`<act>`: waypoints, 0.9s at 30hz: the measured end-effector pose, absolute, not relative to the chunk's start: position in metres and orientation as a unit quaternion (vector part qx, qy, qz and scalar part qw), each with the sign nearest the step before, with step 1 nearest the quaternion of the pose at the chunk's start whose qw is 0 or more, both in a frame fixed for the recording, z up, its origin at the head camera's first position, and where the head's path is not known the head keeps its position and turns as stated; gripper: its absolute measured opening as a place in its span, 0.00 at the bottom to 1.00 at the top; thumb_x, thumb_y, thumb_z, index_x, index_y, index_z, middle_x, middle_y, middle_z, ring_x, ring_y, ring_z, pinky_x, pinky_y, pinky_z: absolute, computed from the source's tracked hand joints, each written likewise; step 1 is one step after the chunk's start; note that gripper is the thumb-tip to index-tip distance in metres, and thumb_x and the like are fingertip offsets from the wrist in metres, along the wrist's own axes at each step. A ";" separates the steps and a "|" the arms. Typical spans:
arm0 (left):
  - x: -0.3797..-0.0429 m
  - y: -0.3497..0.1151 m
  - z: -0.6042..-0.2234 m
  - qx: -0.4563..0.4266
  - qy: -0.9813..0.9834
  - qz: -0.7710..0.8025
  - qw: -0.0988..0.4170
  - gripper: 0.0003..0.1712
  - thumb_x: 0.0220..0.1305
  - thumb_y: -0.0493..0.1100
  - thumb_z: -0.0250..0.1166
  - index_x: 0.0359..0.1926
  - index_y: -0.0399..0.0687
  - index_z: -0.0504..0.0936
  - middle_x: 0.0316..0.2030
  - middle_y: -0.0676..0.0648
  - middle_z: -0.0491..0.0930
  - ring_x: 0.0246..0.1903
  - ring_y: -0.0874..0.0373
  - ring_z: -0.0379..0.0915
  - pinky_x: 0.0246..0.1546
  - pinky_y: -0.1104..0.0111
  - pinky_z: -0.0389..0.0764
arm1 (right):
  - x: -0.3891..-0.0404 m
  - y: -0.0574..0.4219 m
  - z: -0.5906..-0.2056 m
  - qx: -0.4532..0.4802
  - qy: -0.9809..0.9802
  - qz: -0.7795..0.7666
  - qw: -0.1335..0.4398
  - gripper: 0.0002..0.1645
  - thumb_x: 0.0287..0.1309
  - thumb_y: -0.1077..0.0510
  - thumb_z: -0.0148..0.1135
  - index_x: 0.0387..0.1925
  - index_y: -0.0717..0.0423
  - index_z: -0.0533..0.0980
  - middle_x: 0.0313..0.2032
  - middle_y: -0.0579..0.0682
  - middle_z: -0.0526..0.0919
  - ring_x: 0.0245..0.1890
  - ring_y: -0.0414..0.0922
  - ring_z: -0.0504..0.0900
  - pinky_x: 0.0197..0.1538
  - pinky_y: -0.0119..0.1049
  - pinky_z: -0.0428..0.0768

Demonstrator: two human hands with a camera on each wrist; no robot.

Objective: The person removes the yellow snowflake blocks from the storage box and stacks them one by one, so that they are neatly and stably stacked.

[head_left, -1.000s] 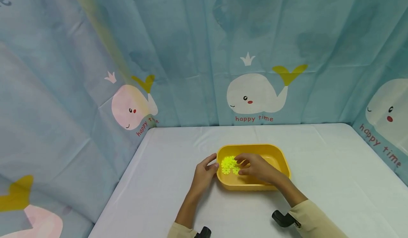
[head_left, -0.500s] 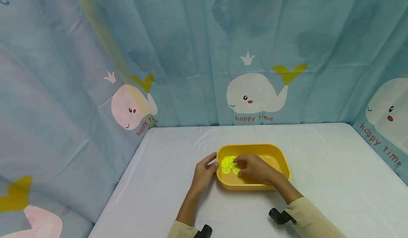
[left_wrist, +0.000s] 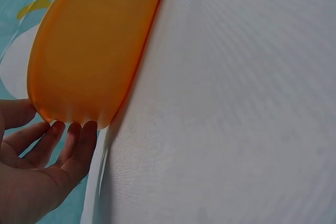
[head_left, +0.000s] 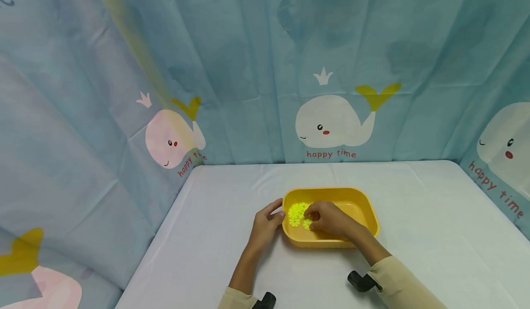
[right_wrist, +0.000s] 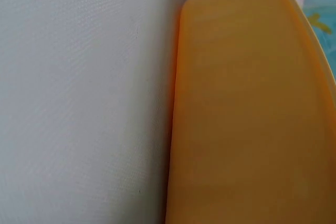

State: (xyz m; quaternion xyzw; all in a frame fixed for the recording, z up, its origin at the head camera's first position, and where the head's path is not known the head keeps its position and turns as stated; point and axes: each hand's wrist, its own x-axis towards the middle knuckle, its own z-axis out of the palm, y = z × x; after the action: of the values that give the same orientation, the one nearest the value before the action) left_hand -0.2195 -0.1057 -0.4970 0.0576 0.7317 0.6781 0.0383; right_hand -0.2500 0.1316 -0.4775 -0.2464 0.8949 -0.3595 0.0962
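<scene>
Yellow pieces [head_left: 294, 215] inside tray's [head_left: 331, 243] left edge: right hand [head_left: 330, 219] has narrowed to pinching reach, grip unclear; left hand [head_left: 265, 224] touches, fingers apart.

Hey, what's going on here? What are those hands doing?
A person's left hand touches the left end of a yellow tray on a white table. The right hand is inside the tray, its fingers bent down by some small, bright yellow pieces bunched at that same end. I can't tell whether it's holding one.
</scene>
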 end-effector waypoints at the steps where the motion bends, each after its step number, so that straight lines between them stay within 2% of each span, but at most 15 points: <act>1: -0.219 -0.106 -0.497 0.057 0.732 0.678 0.039 0.28 0.79 0.40 0.61 0.76 0.43 0.73 0.74 0.40 0.73 0.64 0.42 0.79 0.51 0.70 0.88 | -0.250 0.131 -0.478 -0.247 0.896 -0.357 0.095 0.16 0.58 0.66 0.76 0.49 0.63 0.86 0.35 0.48 0.82 0.36 0.43 0.75 0.42 0.32 0.80; 10: -0.220 -0.106 -0.496 0.055 0.734 0.676 0.040 0.28 0.78 0.40 0.62 0.76 0.46 0.73 0.74 0.42 0.73 0.64 0.45 0.80 0.52 0.70 0.88 | -0.251 0.131 -0.480 -0.240 0.900 -0.349 0.101 0.13 0.57 0.64 0.78 0.44 0.63 0.87 0.34 0.47 0.83 0.35 0.42 0.75 0.41 0.33 0.80; 19: -0.220 -0.106 -0.496 0.058 0.733 0.676 0.041 0.28 0.79 0.41 0.61 0.76 0.45 0.73 0.74 0.42 0.73 0.64 0.44 0.80 0.54 0.69 0.88 | -0.247 0.133 -0.478 -0.230 0.889 -0.380 0.113 0.13 0.56 0.66 0.78 0.39 0.59 0.79 0.31 0.47 0.77 0.34 0.44 0.74 0.38 0.33 0.77; 27: -0.219 -0.107 -0.497 0.058 0.738 0.672 0.039 0.28 0.79 0.42 0.62 0.76 0.46 0.74 0.74 0.43 0.73 0.64 0.45 0.80 0.56 0.70 0.86 | -0.242 0.137 -0.475 -0.194 0.885 -0.404 0.127 0.07 0.62 0.68 0.71 0.40 0.58 0.82 0.31 0.46 0.83 0.33 0.43 0.78 0.40 0.32 0.81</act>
State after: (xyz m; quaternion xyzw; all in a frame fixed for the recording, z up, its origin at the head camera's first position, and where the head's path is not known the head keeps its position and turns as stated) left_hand -0.2194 -0.1074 -0.4973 0.0577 0.7375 0.6717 0.0391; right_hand -0.2417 0.1375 -0.4748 -0.1940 0.8848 -0.4041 0.1274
